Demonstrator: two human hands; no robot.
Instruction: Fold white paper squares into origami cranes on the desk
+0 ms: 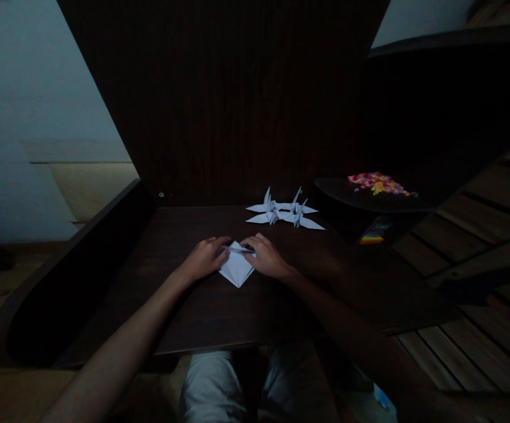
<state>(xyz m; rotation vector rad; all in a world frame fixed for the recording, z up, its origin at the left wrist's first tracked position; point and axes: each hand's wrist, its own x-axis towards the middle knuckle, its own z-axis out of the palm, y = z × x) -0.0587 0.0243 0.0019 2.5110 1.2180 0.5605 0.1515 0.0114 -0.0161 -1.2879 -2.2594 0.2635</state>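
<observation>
A sheet of white origami paper (pixel 237 270), folded to a diamond with creases meeting at its near point, lies on the dark wooden desk (pixel 220 317). My left hand (pixel 205 257) grips its left corner, fingers curled over the edge. On the opposite corner my right hand (pixel 267 256) has its thumb and fingers closed. Between the hands a top layer of the paper stands slightly raised. Behind them, several folded white paper cranes (pixel 297 218) sit close together, wings and necks pointing up and outward.
A small dark shelf (pixel 338 197) at the right carries a heap of pink and yellow bits (pixel 378 183). Beneath it shows a small item with a yellow edge (pixel 372 239). A tall dark panel (pixel 237 106) closes the back, and a raised side board (pixel 83 252) bounds the left.
</observation>
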